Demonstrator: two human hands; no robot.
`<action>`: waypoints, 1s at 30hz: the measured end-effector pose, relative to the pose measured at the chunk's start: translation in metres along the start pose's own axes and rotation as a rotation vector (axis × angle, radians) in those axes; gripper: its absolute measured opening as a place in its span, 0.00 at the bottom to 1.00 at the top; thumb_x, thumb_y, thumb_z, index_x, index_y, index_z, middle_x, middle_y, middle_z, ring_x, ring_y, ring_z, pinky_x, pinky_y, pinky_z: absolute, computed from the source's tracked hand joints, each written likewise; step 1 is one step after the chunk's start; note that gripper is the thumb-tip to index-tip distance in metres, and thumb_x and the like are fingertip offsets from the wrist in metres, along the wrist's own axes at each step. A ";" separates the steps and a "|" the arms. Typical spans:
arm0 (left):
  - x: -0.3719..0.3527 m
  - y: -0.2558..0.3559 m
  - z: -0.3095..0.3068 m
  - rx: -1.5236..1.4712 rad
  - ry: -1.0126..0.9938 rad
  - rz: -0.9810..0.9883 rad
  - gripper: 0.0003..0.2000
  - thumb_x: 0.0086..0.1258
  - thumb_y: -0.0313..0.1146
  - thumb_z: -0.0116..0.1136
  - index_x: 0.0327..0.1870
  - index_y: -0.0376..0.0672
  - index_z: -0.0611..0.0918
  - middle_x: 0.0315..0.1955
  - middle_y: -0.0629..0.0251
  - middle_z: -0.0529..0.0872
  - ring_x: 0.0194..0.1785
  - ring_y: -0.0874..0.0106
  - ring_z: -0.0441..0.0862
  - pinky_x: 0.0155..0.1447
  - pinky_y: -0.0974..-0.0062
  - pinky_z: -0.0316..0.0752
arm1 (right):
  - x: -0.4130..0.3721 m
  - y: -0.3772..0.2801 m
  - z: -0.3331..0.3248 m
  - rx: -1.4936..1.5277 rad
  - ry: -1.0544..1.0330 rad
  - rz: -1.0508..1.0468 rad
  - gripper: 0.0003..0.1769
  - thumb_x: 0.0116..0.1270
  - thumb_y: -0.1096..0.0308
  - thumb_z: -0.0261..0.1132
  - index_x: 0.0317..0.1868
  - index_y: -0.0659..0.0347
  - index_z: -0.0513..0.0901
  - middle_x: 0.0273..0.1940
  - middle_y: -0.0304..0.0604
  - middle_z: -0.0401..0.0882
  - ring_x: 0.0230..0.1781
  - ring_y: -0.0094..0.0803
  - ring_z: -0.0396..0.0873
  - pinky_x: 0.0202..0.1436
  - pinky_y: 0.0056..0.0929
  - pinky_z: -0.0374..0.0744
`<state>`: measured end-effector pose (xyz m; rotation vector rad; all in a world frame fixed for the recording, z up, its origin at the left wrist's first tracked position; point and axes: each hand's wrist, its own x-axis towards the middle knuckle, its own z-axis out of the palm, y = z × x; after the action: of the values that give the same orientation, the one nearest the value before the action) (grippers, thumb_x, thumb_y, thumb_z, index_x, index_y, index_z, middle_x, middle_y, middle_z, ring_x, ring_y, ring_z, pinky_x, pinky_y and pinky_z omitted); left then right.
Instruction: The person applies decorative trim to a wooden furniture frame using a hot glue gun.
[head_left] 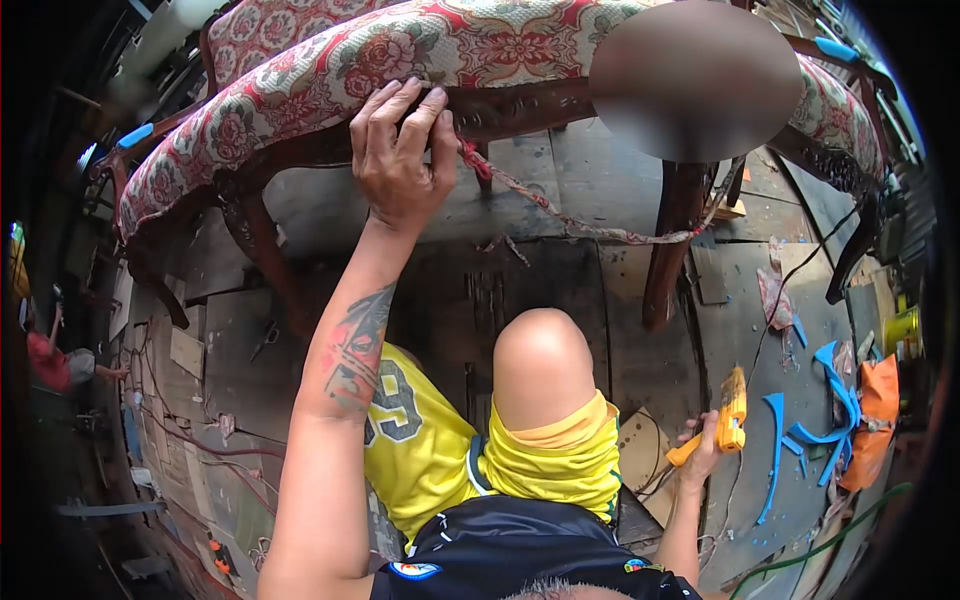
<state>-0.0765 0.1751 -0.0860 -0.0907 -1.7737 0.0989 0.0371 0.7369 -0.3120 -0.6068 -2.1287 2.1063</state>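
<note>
My left hand (405,150) is at the front edge of a floral upholstered sofa (520,45), its curled fingertips pressed where the fabric meets the carved dark wood. From beside its thumb side, a narrow patterned fabric trim strip (560,215), with reddish frayed threads near the hand, droops to the right across the sofa's legs. How the strip passes under the fingers is partly hidden. Low on the right, my right hand (705,450) grips a yellow glue gun (733,410), held out beside my knee. A dark cord lies close to it.
Blue curved strips (775,455) and an orange bag (873,420) lie on the worn plank floor at right. A green hose (830,555) crosses the lower right corner. Reddish cords (215,450) run along the left floor. Another person (60,355) is low at far left. A blurred oval covers part of the sofa.
</note>
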 end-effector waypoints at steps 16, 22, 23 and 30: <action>0.001 -0.002 -0.001 -0.042 0.012 -0.041 0.15 0.66 0.23 0.75 0.54 0.47 0.94 0.57 0.62 0.92 0.63 0.59 0.88 0.70 0.61 0.80 | -0.024 -0.223 0.332 0.620 -1.176 -0.489 0.18 0.79 0.69 0.74 0.62 0.69 0.82 0.49 0.46 0.87 0.54 0.38 0.87 0.71 0.49 0.84; -0.002 -0.004 0.002 -0.038 0.026 -0.024 0.15 0.68 0.27 0.74 0.55 0.48 0.93 0.55 0.63 0.91 0.62 0.58 0.88 0.69 0.58 0.84 | -0.028 -0.230 0.344 0.564 -1.095 -0.446 0.23 0.83 0.62 0.71 0.66 0.73 0.80 0.47 0.49 0.90 0.51 0.40 0.91 0.66 0.47 0.88; -0.002 -0.003 0.002 -0.041 0.029 -0.029 0.15 0.68 0.27 0.74 0.55 0.48 0.93 0.55 0.63 0.91 0.62 0.58 0.88 0.69 0.58 0.84 | -0.028 -0.230 0.346 0.567 -1.109 -0.451 0.25 0.83 0.62 0.71 0.67 0.74 0.79 0.48 0.51 0.90 0.51 0.40 0.91 0.65 0.47 0.89; -0.001 -0.003 0.000 -0.051 0.020 -0.041 0.15 0.68 0.25 0.73 0.55 0.46 0.93 0.57 0.62 0.92 0.63 0.58 0.88 0.71 0.59 0.82 | -0.028 -0.222 0.358 0.447 -1.056 -0.453 0.33 0.86 0.51 0.66 0.71 0.75 0.76 0.43 0.51 0.88 0.47 0.45 0.91 0.62 0.53 0.89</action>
<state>-0.0767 0.1723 -0.0863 -0.0924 -1.7573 0.0231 -0.1047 0.3965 -0.1065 1.1463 -1.6612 2.7177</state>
